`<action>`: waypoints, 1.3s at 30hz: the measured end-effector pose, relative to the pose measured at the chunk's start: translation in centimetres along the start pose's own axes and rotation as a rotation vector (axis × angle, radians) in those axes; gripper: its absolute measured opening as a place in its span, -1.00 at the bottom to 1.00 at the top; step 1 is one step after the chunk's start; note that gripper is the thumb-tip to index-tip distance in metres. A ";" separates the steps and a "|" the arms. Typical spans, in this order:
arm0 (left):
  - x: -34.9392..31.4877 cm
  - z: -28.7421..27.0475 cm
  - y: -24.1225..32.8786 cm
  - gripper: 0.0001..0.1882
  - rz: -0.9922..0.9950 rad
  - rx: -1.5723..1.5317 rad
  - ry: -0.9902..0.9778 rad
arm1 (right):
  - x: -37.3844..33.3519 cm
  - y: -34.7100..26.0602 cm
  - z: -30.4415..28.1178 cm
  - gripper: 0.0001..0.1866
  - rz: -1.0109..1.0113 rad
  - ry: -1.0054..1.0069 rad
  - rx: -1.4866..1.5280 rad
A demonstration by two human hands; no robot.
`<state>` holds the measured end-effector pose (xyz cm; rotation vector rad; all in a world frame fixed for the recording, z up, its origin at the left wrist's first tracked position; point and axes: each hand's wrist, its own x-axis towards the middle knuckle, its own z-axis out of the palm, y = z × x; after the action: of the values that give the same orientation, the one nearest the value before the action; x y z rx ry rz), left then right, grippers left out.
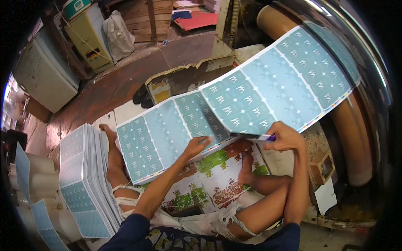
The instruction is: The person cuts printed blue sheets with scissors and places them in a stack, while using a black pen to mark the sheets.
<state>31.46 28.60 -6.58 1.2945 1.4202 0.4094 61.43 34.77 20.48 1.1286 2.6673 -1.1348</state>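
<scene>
A long printed sheet (276,79) in pale blue and green panels curves down from the roller side on the right. Its lower end meets a printed sheet (165,129) spread in front of me, beside a raised fold. My left hand (198,147) rests on that lower sheet near its front edge, fingers stretched out. My right hand (285,136) is closed around a purple-handled tool (271,137) at the raised sheet's front corner. A dark, thin strip runs left from the tool along that edge; whether it is a blade is unclear.
A thick stack of printed sheets (79,180) stands at my left, beside white rolls (44,169). Large brown rollers (351,138) fill the right side. A small wooden box (321,166) sits near them. Dark footwear (143,97) lies beyond the sheets; a yellow cabinet (90,39) stands behind.
</scene>
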 end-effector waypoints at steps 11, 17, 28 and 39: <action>-2.6 2.6 10.2 -0.48 0.204 -1.280 0.065 | 1.0 -0.6 0.4 -0.59 0.010 -0.228 0.119; -5.1 1.6 6.4 -0.51 0.183 -1.207 0.120 | -0.7 7.0 -2.7 -0.68 0.249 0.380 0.255; -6.7 1.7 5.3 -0.50 0.014 -1.007 0.297 | -5.9 13.1 -8.0 -0.62 0.448 1.540 0.151; -8.8 -0.1 0.5 -0.44 0.133 -0.890 0.393 | -8.1 16.8 -10.4 -0.65 0.370 1.876 0.308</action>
<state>29.73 21.35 -1.92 0.5833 1.2198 1.2724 80.54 44.36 20.14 3.9045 2.4224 -0.1671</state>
